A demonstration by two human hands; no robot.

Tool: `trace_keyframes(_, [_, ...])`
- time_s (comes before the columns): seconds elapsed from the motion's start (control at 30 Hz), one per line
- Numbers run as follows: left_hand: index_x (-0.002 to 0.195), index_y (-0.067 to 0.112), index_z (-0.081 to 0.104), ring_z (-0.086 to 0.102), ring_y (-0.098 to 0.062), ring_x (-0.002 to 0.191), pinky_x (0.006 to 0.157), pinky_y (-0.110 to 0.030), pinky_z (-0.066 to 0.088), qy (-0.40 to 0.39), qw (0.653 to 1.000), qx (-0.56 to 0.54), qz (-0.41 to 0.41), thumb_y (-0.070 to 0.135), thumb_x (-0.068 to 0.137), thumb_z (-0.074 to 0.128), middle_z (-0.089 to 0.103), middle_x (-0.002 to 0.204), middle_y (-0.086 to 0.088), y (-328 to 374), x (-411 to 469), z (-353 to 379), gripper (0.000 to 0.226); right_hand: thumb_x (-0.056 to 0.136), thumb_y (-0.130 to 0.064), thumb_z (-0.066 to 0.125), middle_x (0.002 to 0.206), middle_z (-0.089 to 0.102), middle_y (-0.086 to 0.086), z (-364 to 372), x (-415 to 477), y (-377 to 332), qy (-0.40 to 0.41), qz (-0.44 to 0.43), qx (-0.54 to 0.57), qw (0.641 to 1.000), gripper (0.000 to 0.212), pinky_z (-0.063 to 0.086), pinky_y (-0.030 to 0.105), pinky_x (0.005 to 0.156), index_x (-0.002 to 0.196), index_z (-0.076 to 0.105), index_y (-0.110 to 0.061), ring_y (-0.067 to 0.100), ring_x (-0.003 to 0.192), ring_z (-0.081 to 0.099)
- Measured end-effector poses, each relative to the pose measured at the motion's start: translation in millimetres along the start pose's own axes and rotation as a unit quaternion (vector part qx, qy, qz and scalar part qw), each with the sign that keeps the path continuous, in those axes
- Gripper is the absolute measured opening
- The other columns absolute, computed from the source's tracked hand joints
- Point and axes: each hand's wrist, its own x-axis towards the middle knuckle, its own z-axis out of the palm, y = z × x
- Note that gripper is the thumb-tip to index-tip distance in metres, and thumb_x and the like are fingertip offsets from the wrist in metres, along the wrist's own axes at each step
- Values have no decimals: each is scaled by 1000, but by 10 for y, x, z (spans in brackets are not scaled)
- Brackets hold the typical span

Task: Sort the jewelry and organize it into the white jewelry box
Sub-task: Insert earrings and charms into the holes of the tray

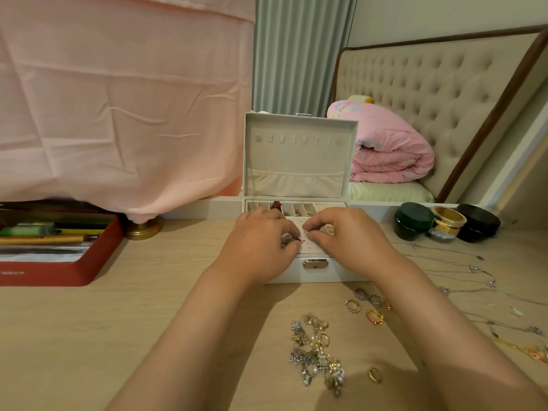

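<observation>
1. White jewelry box (299, 271), lid up, has both hands over its perforated earring panel (307, 247).
2. Left hand (261, 244) pinches a red earring (297, 240) there.
3. Right hand (344, 241) pinches a tiny stud (307, 231) beside it.
4. Earring pile (317, 354) and rings (367, 307) lie before the box.

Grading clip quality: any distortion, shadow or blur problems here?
Head view: wide-angle lens bows the headboard; soft arm shadows darken the table near the jewelry pile; small pieces pinched by left hand and right hand over the jewelry box are too tiny to resolve.
</observation>
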Motion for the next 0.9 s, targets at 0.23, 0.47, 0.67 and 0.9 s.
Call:
trace_keyframes(0.23, [115,38,69,46,-14,117,101,-34,30,-2,1000,-2,-1,46,94,53,61,118,11,-1,-2,5,28,91,-37,70,99,71,-24,8,13,37,6,10,25,1000,11,49,29,82,100,76,-40,4,98,62])
trace_keyframes(0.47, [116,38,68,46,-15,116,102,-35,30,-3,1000,0,-3,46,94,52,61,119,10,-3,3,8,28,90,-36,72,105,73,-20,-8,0,6,27,24,12,999,12,46,26,77,99,78,-40,5,96,62])
trace_keyframes(0.67, [117,38,68,46,-16,117,103,-36,30,-5,1000,1,-1,46,94,52,61,120,10,-19,6,13,29,91,-34,72,103,73,-19,-26,15,28,8,8,12,1000,12,39,23,73,97,79,-41,-1,81,53])
trace_keyframes(0.9, [116,37,69,47,-15,115,101,-35,31,-2,1000,-2,2,46,94,52,61,117,11,-25,11,26,29,94,-35,67,109,67,-19,-31,9,-1,-28,-33,-30,999,15,47,30,82,102,77,-42,6,100,59])
